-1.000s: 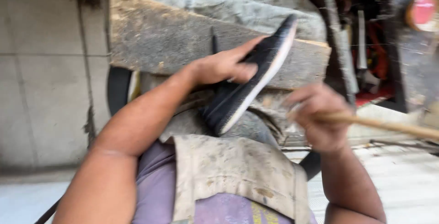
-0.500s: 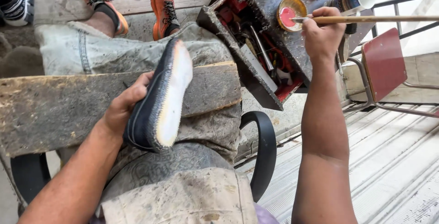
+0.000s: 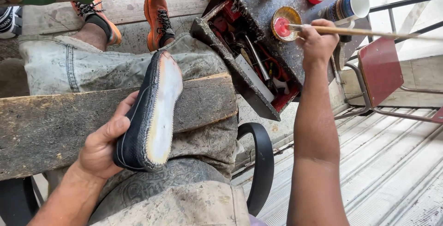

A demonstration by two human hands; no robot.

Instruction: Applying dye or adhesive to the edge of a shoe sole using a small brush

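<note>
— Gripping what, the left hand (image 3: pixel 99 150)?

— It is clenching a dark shoe (image 3: pixel 150 113), sole side turned up, pale and bare, and resting it on the wooden board (image 3: pixel 50 124) lying across the lap.

— And the right hand (image 3: pixel 317 43)?

— Its grip is closing around a long thin wooden stick (image 3: pixel 369 32), reaching out farther, the tip touching red paste in a small round tin (image 3: pixel 285 23). That tin is sitting on the dark toolbox (image 3: pixel 258 64), with cans (image 3: pixel 346 5) just beyond it.
</note>
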